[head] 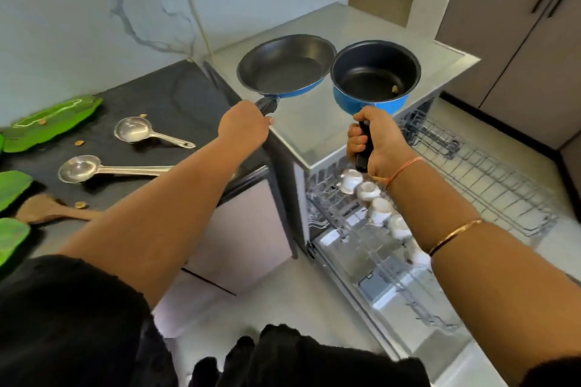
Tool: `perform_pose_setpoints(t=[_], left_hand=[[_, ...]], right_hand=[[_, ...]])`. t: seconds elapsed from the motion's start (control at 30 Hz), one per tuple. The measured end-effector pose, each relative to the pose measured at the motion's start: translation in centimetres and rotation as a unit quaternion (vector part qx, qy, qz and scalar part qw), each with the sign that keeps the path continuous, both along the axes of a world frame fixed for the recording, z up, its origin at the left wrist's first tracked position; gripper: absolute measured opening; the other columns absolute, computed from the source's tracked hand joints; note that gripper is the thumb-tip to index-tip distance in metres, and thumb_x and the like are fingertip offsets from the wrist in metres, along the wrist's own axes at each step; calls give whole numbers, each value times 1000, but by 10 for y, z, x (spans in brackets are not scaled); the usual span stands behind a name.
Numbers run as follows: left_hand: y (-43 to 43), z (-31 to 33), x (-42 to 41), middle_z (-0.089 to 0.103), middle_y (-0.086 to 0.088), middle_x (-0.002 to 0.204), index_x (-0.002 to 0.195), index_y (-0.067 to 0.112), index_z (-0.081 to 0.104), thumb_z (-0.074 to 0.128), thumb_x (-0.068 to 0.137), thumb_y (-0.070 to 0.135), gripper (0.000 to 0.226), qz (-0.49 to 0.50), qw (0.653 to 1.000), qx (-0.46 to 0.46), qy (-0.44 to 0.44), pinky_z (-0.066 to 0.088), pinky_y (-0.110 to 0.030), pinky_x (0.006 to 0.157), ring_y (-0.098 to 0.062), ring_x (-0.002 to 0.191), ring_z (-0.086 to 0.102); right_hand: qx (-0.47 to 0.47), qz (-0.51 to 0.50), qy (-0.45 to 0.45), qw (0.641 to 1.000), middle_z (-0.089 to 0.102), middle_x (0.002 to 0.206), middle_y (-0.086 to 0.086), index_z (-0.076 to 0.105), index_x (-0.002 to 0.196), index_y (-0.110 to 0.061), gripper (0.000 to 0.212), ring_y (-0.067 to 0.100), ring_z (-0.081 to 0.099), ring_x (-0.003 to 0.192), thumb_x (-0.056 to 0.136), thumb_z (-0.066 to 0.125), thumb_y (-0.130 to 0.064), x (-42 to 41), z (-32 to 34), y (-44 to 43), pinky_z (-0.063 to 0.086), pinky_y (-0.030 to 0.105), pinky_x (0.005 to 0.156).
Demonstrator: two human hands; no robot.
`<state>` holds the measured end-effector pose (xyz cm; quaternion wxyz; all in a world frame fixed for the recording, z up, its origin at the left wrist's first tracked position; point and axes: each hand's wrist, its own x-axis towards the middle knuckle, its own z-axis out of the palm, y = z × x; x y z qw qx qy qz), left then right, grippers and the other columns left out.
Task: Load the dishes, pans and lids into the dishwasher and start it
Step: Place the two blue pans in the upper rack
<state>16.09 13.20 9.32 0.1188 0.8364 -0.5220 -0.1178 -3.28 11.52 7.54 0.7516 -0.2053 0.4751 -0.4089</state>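
My left hand [243, 126] grips the black handle of a blue frying pan [286, 64] with a dark inside, held level above the dishwasher's top. My right hand [375, 138] is closed on the handle of a blue saucepan [375, 75], held beside the frying pan; a small brown bit lies inside it. Their rims nearly touch. Below, the dishwasher [314, 132] stands open with its upper rack [490, 179] pulled out bare, and its lower rack [361, 239] carries several white cups [366, 190].
On the black counter [176, 97] to the left lie two steel ladles [135, 132], a wooden spatula [47, 207] and green leaf-shaped plates [53, 121]. The open dishwasher door [408, 317] lies low over the floor at the right. Grey cabinets [518, 41] stand behind.
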Motion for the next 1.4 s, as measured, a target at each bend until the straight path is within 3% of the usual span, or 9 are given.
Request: perform_pose_setpoints(t=[0.3,0.43,0.6,0.7,0.83,1.0,1.17,1.3,1.4], left_hand=[[-7,-36,-178,59,-20,107,111,-4,52,50,94,39,46,-36,998,-5,43,34,-34,71,-38,100,56],[-13,-46,-232,40,-3,64,67,9,38,51,95,38,43,-75,996,24,40,31,-33,64,-24,60,43],[-26,-64,-275,43,-4,67,90,5,45,48,96,39,34,-129,989,67,21,34,-34,65,-25,73,45],[-31,-76,-289,61,-14,94,106,0,50,46,97,38,39,-156,985,71,-13,37,-33,68,-30,84,55],[-44,-90,-303,62,-17,111,111,-2,54,41,99,37,42,-220,967,110,-69,43,-32,79,-29,103,59],[-59,-111,-306,64,-13,109,110,4,57,36,100,41,44,-251,948,180,-82,42,-32,73,-27,100,61],[-79,-144,-292,63,-8,89,103,6,61,41,95,46,46,-192,955,224,-35,44,-30,66,-25,81,58],[-87,-164,-281,66,-13,99,101,1,60,36,98,42,47,-172,960,220,-8,43,-32,68,-27,89,62],[-98,-175,-279,63,-14,105,114,2,52,34,100,35,40,-162,969,186,32,47,-37,71,-30,91,62]], right_hand=[[7,-23,52,998,32,48,-4,34,59,-18,30,7,25,30,88,42,-14,-182,-10,-14,23,13,31],[28,-51,38,998,33,42,-6,33,60,-18,29,6,25,28,87,39,-13,-237,-22,-20,22,12,30],[74,-93,31,992,34,43,-5,34,61,-18,25,6,27,28,85,41,-12,-285,-44,-23,24,12,31],[103,-115,20,988,36,45,-5,36,62,-17,24,6,30,30,85,43,-12,-302,-57,-18,27,12,31],[132,-150,8,980,39,51,-4,39,64,-16,22,6,33,33,85,47,-12,-319,-73,-14,30,12,34],[167,-143,4,976,41,50,-2,41,65,-15,22,7,33,32,86,47,-13,-324,-96,-17,31,14,31],[191,-94,38,976,40,47,-2,41,65,-14,24,6,30,31,88,46,-18,-316,-121,-30,28,12,31],[200,-74,60,975,42,45,-3,43,63,-14,27,6,30,31,90,47,-21,-316,-134,-40,27,11,33],[209,-42,82,974,40,44,-3,44,65,-14,28,6,29,30,91,47,-24,-323,-148,-50,24,10,32]])
